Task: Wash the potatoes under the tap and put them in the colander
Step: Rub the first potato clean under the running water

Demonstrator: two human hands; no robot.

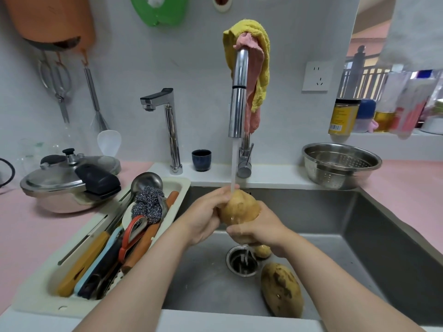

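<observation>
Both hands hold one wet yellow-brown potato [239, 208] above the steel sink [374, 238], right under the water running from the tall chrome tap [237, 99]. My left hand [208, 215] grips its left side; my right hand [257, 230] cups it from below and the right. A big potato with dark spots [281, 289] lies on the sink floor near the front. A small potato [262, 251] rests beside the drain [242, 261], partly hidden by my right wrist. The steel colander [341, 167] stands on the counter at the back right, with nothing visible inside.
A cream tray [36, 298] left of the sink holds knives, a ladle, a peeler and a steel scourer. A pressure cooker [69, 182] sits on the pink counter at left. A second small tap [171, 130] and a dark cup [201, 159] stand behind the sink. Bottles line the right sill.
</observation>
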